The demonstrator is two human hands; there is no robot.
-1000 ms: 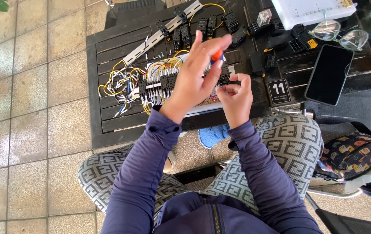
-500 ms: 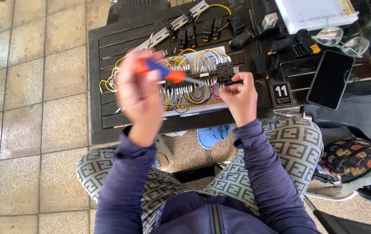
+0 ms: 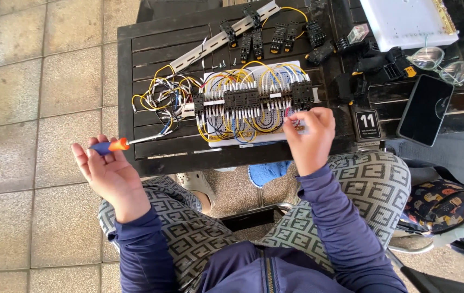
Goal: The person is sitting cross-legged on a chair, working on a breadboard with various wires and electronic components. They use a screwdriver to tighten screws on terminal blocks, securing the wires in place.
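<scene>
My left hand [image 3: 108,172] is out to the left of the table, over my knee, holding a screwdriver [image 3: 126,143] with an orange and blue handle; its shaft points right toward the table edge. My right hand [image 3: 309,134] rests at the right end of a white wiring board [image 3: 253,103], fingertips pinching thin wires there. The board carries black relay sockets and many yellow, blue and white wires. A loose bundle of yellow and white wires [image 3: 161,95] spills off its left side.
The dark slatted table [image 3: 150,43] also holds a metal rail [image 3: 215,39] with black sockets, loose black relay bases [image 3: 319,40], a white panel [image 3: 405,21], glasses [image 3: 441,59], a dark phone [image 3: 424,111] and a small number card [image 3: 367,125]. A patterned bag [image 3: 443,201] lies at right.
My left hand has swung the screwdriver off the board, leftward and down, to beside the table. My right hand stayed at the board's right end.
</scene>
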